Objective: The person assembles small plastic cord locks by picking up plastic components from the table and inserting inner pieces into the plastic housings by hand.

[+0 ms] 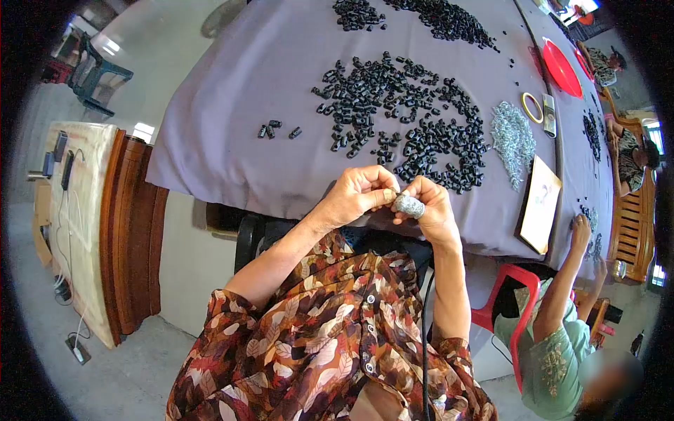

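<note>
Just over the near table edge, my left hand [361, 194] and my right hand [433, 210] meet, fingertips pinched together. Between them a tiny dark bit shows, too small to name. A grey speckled wrap [409, 205] covers a digit of my right hand. Beyond my hands, small black cylindrical parts [439, 151] lie in a wide loose spread on the grey tablecloth [239, 126]. Several more black parts [272, 129] lie apart at the left. To the right is a heap of small silvery metal pieces [513, 140].
A yellow ring [531, 108], a flat board [540, 205] and a red basin [562, 68] are on the table's right side. More black parts [449, 21] lie at the far side. A co-worker sits at the right on a red chair [502, 309]. A wooden cabinet [130, 231] stands left.
</note>
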Demonstrator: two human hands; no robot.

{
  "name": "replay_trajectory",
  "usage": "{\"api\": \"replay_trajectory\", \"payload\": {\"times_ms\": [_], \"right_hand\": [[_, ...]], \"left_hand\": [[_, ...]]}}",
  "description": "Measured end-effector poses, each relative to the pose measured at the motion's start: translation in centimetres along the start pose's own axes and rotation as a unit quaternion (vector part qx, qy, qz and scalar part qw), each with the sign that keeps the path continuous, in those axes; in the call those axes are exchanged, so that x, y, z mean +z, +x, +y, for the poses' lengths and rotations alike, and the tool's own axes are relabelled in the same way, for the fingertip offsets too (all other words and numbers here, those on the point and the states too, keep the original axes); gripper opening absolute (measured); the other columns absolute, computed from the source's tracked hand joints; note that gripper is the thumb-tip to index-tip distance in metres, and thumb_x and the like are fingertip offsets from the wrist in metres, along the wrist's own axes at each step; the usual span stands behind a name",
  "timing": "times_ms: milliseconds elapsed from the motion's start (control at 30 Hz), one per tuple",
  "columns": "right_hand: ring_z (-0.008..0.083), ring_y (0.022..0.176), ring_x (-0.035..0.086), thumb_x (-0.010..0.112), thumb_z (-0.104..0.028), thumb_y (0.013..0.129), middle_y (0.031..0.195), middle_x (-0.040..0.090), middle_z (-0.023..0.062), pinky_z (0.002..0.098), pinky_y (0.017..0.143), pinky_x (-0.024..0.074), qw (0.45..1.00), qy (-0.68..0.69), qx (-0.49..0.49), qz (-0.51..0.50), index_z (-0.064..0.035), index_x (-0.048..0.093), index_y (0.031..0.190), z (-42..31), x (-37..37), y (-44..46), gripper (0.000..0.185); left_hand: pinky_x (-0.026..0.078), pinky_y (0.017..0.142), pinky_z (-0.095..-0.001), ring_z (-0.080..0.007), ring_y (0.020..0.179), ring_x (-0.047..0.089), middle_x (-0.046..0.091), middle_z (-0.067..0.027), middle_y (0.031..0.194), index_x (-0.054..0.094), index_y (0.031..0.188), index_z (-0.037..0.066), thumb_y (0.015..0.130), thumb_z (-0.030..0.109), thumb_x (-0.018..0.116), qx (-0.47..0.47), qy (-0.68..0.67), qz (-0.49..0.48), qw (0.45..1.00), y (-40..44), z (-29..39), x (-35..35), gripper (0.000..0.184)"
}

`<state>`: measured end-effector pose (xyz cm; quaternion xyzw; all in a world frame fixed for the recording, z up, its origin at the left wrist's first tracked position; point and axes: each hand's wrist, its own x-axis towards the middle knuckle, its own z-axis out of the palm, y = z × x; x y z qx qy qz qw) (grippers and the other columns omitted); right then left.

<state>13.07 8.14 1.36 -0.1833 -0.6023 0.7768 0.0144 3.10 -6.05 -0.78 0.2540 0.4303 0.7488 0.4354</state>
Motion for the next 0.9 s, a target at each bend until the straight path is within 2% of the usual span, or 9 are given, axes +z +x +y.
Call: {"api": "replay_trajectory", "payload": {"times_ms": [167, 267, 433, 633, 733, 900], "right_hand": [[0.0098, 0.056, 0.058, 0.067, -0.008, 0.078, 0.069, 0.062, 0.0064, 0.0236, 0.051, 0.0509, 1.0, -0.012, 0.009, -0.008, -0.0035, 0.053, 0.073, -0.4, -0.2, -0.2, 0.016], [0.0096, 0.056, 0.058, 0.067, -0.009, 0.079, 0.068, 0.062, 0.0061, 0.023, 0.05, 0.05, 0.997, -0.03, -0.029, -0.061, -0.0033, 0.053, 0.073, 0.3, -1.0, 0.0, 0.016], [0.0095, 0.056, 0.058, 0.067, -0.01, 0.079, 0.068, 0.062, 0.0053, 0.0223, 0.05, 0.0493, 0.999, -0.024, -0.003, -0.032, -0.0033, 0.053, 0.073, 0.1, -0.5, -0.1, 0.017], [0.0075, 0.055, 0.057, 0.069, -0.012, 0.078, 0.066, 0.061, 0.0033, 0.021, 0.048, 0.0474, 0.998, -0.065, -0.013, 0.02, -0.0043, 0.052, 0.071, 0.1, 0.5, -0.3, 0.02], [0.0065, 0.054, 0.056, 0.071, -0.013, 0.077, 0.065, 0.06, 0.0024, 0.0204, 0.047, 0.046, 0.997, -0.073, -0.01, 0.033, -0.0051, 0.051, 0.07, 0.3, 0.6, -0.4, 0.022], [0.0064, 0.053, 0.056, 0.072, -0.014, 0.076, 0.064, 0.06, 0.0018, 0.0203, 0.047, 0.0461, 0.997, -0.072, -0.008, 0.036, -0.0055, 0.051, 0.069, 0.3, 0.6, -0.4, 0.024]], "left_hand": [[0.044, 0.061, -0.0185, -0.0042, 0.069, 0.053, 0.058, 0.0012, 0.078, 0.058, 0.087, 0.003, 0.086, 0.005, 0.057, -0.023, -0.016, -0.004, 1.0, -0.3, 0.7, 0.2, 0.003], [0.045, 0.063, -0.019, -0.005, 0.071, 0.054, 0.059, 0.0007, 0.078, 0.058, 0.087, 0.002, 0.086, 0.005, 0.057, -0.022, -0.02, -0.009, 1.0, -0.2, -0.1, 0.1, 0.003], [0.045, 0.066, -0.0207, -0.0057, 0.072, 0.054, 0.058, -0.0001, 0.078, 0.056, 0.085, 0.001, 0.086, 0.002, 0.054, -0.047, -0.001, -0.019, 0.999, -0.2, 0.6, -0.1, 0.003], [0.046, 0.068, -0.0204, -0.0059, 0.075, 0.055, 0.059, -0.0003, 0.081, 0.057, 0.087, 0.0, 0.085, 0.001, 0.056, -0.011, -0.001, -0.002, 1.0, -0.4, 0.0, -0.2, 0.003], [0.046, 0.068, -0.0208, -0.0063, 0.075, 0.055, 0.059, -0.0006, 0.081, 0.057, 0.086, 0.0, 0.085, 0.001, 0.055, -0.006, 0.052, 0.006, 0.999, -0.4, -0.2, -0.2, 0.003], [0.046, 0.069, -0.0211, -0.0065, 0.076, 0.055, 0.06, -0.0006, 0.082, 0.058, 0.086, 0.001, 0.085, 0.002, 0.055, -0.035, 0.016, -0.009, 0.999, -0.3, 0.0, -0.5, 0.003]]}}
